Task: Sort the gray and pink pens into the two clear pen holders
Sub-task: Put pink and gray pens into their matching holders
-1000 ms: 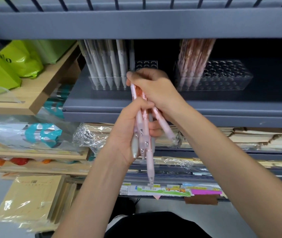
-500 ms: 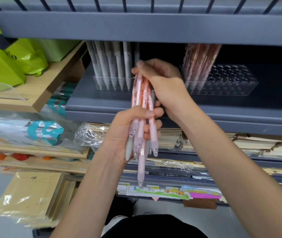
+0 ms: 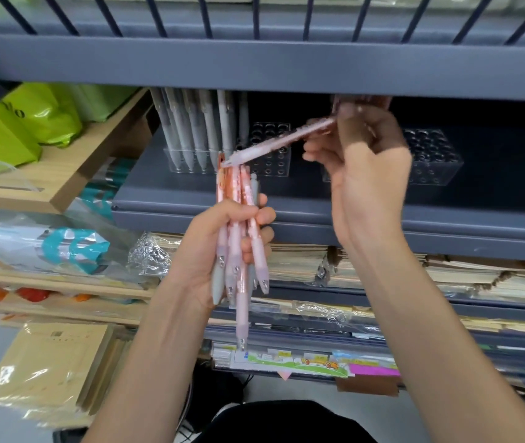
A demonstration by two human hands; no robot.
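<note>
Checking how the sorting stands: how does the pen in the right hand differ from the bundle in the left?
The pen in the right hand is one pink pen; the bundle in the left hand mixes pink and gray pens. The pen lies slanted, tip pointing left; the bundle hangs upright, tips down. Both are hand-held, not yet sorted.

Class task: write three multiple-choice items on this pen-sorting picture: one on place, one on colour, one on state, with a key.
1. Where do the gray pens stand? A. in the left pen holder B. in a green bag C. on the floor
2. What colour is the single pen in the right hand? A. gray B. pink C. blue
3. What is the left hand doing? A. hanging empty B. gripping a bundle of pens C. pressing a shelf
Key: 1 A, upright in it; 2 B, pink barrel; 3 B, fingers curl round them.
</note>
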